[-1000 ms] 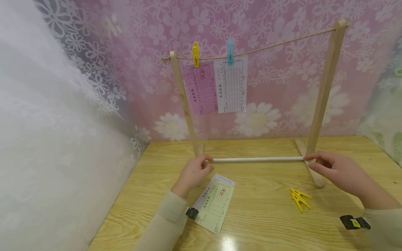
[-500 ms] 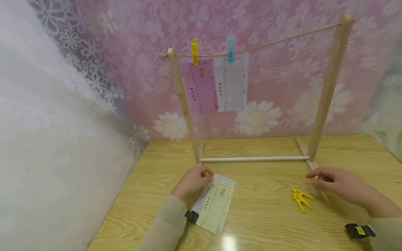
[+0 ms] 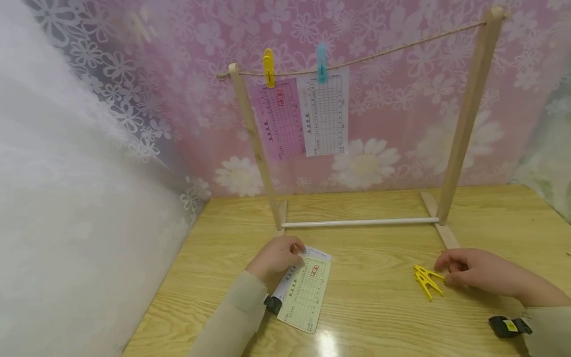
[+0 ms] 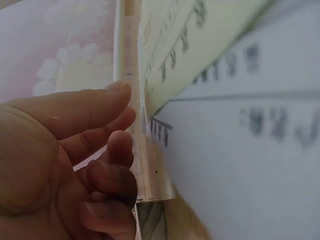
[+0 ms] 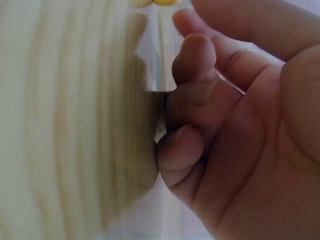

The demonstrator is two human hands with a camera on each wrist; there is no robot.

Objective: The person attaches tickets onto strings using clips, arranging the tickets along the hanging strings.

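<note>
My left hand (image 3: pixel 276 258) hovers at the upper left edge of the paper slips on the table. A pale green slip (image 3: pixel 308 300) overlaps a white one (image 3: pixel 318 252). In the left wrist view the fingers are loosely bent beside the paper, holding nothing. My right hand (image 3: pixel 484 272) is low over the table, fingertips right beside yellow plastic clothespins (image 3: pixel 428 283); whether they touch cannot be told. The right wrist view has its fingers relaxed and curled, with a bit of yellow (image 5: pixel 166 2) at the top edge.
A wooden stand with a left post (image 3: pixel 254 144), right post (image 3: pixel 468 119) and white bottom rod (image 3: pixel 361 222) stands behind. From its rope (image 3: pixel 392 50) hang a pink slip (image 3: pixel 281 119) under a yellow clothespin (image 3: pixel 268 68) and a white slip (image 3: pixel 325 114) under a blue clothespin (image 3: pixel 321 63).
Both hands have left the white rod's ends and come down toward me: the left to the paper slips, the right to the yellow clothespins. The view has shifted slightly.
</note>
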